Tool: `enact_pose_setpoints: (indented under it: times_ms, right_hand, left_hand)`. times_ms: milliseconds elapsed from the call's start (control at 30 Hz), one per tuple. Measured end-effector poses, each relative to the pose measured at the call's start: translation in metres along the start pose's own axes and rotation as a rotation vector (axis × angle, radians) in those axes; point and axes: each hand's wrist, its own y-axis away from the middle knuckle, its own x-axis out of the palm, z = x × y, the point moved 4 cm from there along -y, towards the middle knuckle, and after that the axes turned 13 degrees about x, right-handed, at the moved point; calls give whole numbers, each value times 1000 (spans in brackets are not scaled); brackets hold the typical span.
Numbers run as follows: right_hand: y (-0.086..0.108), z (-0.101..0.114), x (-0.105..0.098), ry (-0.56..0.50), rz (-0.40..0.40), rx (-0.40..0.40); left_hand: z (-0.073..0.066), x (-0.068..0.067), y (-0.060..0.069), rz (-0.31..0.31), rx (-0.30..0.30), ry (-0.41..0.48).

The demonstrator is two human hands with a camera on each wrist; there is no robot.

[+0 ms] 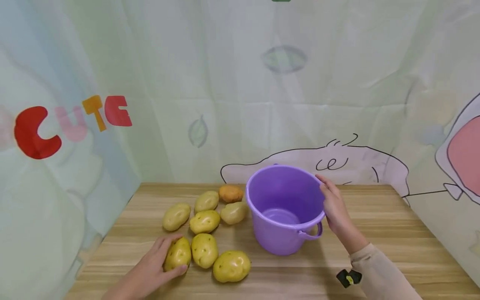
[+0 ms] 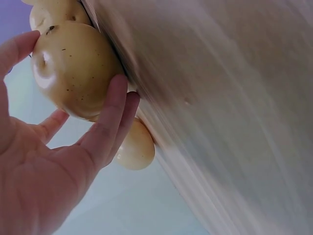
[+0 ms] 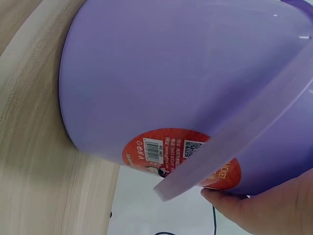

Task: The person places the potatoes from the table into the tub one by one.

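My left hand (image 1: pixel 153 263) is curled round a yellow potato (image 1: pixel 178 255) at the front left of the group on the table. In the left wrist view, thumb and fingers lie on opposite sides of that potato (image 2: pixel 78 68). An upright purple bucket (image 1: pixel 279 233) stands right of the potatoes, and its visible inside holds nothing. My right hand (image 1: pixel 335 208) grips the bucket's rim on the right side. Only part of this hand (image 3: pixel 274 205) shows in the right wrist view, beside a red label (image 3: pixel 168 149) and the hanging handle (image 3: pixel 244 127).
Close to the held potato lie a yellow potato (image 1: pixel 204 250) and another (image 1: pixel 231 266). Several more, including a pale potato (image 1: pixel 176 217) and an orange-brown one (image 1: pixel 230 193), lie farther back. A printed curtain (image 1: pixel 210 83) hangs behind the wooden table (image 1: pixel 375 225).
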Motion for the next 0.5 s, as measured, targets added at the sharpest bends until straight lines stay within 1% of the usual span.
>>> enact_pose_setpoints:
  times_ms: [133,367,500]
  right_hand:
    - [-1,0,0,13,-4,-12]
    - [1,0,0,46,-8,-18]
    - [2,0,0,58,-9,-17]
  left_hand:
    - [2,0,0,-16,-2,6]
    - [3,1,2,-58,28,4]
    - [3,-1,3,-69,29,9]
